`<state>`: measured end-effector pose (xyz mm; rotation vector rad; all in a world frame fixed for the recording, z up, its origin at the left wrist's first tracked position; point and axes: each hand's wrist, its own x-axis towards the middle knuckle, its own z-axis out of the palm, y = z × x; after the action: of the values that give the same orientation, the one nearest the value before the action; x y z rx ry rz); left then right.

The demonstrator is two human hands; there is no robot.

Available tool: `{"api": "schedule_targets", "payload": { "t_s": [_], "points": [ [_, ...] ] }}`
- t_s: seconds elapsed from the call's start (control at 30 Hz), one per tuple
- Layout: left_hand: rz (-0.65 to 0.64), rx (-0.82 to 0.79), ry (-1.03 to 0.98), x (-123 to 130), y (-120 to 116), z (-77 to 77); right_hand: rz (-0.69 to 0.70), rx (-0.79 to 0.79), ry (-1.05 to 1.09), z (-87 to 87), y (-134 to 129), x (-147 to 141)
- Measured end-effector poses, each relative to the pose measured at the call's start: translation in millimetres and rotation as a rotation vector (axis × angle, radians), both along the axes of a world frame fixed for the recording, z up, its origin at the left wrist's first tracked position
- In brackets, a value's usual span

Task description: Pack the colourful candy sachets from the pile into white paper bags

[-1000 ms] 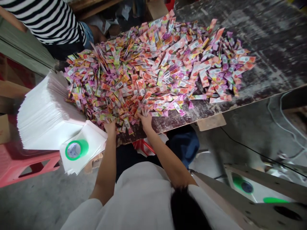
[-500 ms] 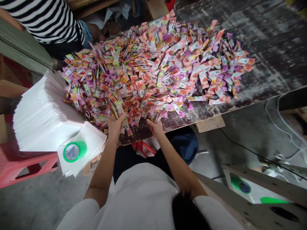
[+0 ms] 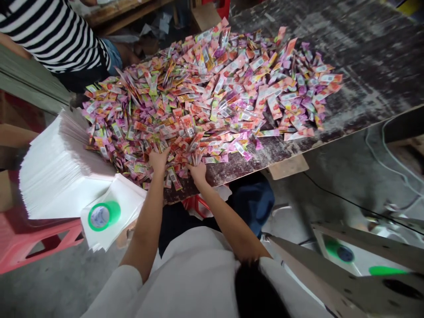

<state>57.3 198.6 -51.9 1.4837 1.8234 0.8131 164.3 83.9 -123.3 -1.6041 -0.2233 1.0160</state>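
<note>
A broad heap of small printed stick packets, pink, orange, purple and green with barcodes, covers much of the dark table. At the heap's near edge, my left hand is curled round some packets, its thumb towards the right; its fingertips are partly hidden among them. A short way to the right, my right hand grips several packets that stick up from its fingers. A few loose packets lie between my wrists near the table edge.
On the left, a thick stack of white paper sheets or envelopes rests on a red stool, with a green tape roll on top. A person in a striped top is beyond the table. A grey machine frame stands at lower right.
My right hand has moved left along the table edge, closer to my left hand, with packets in it. My left hand has stayed nearly in place. The view has shifted slightly.
</note>
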Motion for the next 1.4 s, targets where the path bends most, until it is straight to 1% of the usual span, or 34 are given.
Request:
{"api": "schedule_targets", "payload": {
  "t_s": [0.07, 0.13, 0.2, 0.3, 0.37, 0.47, 0.63, 0.7, 0.8, 0.87, 0.93, 1.03, 1.1, 1.17, 1.23, 1.3, 1.37, 1.4],
  "points": [
    [0.045, 0.015, 0.047, 2, -1, 0.2, -0.010, -0.019, 0.030, 0.7, 1, 0],
    [0.070, 0.064, 0.067, 4, -4, 0.1, -0.027, -0.016, 0.105, 5.0, -1, 2],
    [0.098, 0.112, 0.074, 4, -8, -0.4, -0.048, 0.012, 0.206, 11.4, -8, 5],
    [0.148, 0.131, 0.061, -1, -18, 0.0, -0.078, 0.092, 0.312, 21.1, -23, 12],
    [0.143, 0.156, -0.010, -6, -24, 1.6, -0.086, 0.134, 0.321, 25.8, -34, 18],
    [0.145, 0.213, -0.178, -12, -29, 5.3, -0.079, 0.170, 0.315, 30.3, -46, 27],
    [0.309, 0.211, -0.447, -12, -31, 10.7, -0.029, 0.212, 0.397, 35.1, -53, 31],
    [0.323, 0.173, -0.535, -12, -32, 11.8, 0.010, 0.226, 0.429, 36.8, -56, 29],
    [0.255, 0.095, -0.612, -15, -35, 11.5, 0.067, 0.224, 0.430, 41.6, -58, 22],
    [0.190, 0.033, -0.674, -19, -40, 10.2, 0.123, 0.229, 0.361, 48.2, -54, 16],
    [0.121, -0.043, -0.729, -22, -45, 8.9, 0.211, 0.270, 0.260, 56.9, -40, 9],
    [0.030, -0.104, -0.724, -23, -54, 8.1, 0.297, 0.423, 0.127, 67.1, -9, -4],
    [0.022, -0.100, -0.713, -22, -60, 7.9, 0.335, 0.484, 0.047, 68.4, 8, -12],
    [0.040, -0.113, -0.709, -20, -67, 6.7, 0.390, 0.463, -0.018, 65.7, 16, -20],
    [0.046, -0.128, -0.689, -17, -75, 5.1, 0.432, 0.439, -0.025, 61.4, 12, -27],
    [-0.006, -0.115, -0.650, -16, -82, 5.5, 0.458, 0.454, 0.015, 57.5, 1, -28],
    [-0.056, -0.086, -0.574, -20, -86, 10.4, 0.451, 0.453, 0.032, 53.8, -16, -21],
    [-0.048, -0.082, -0.521, -24, -86, 14.9, 0.421, 0.424, 0.018, 51.5, -24, -13]
  ]
}}
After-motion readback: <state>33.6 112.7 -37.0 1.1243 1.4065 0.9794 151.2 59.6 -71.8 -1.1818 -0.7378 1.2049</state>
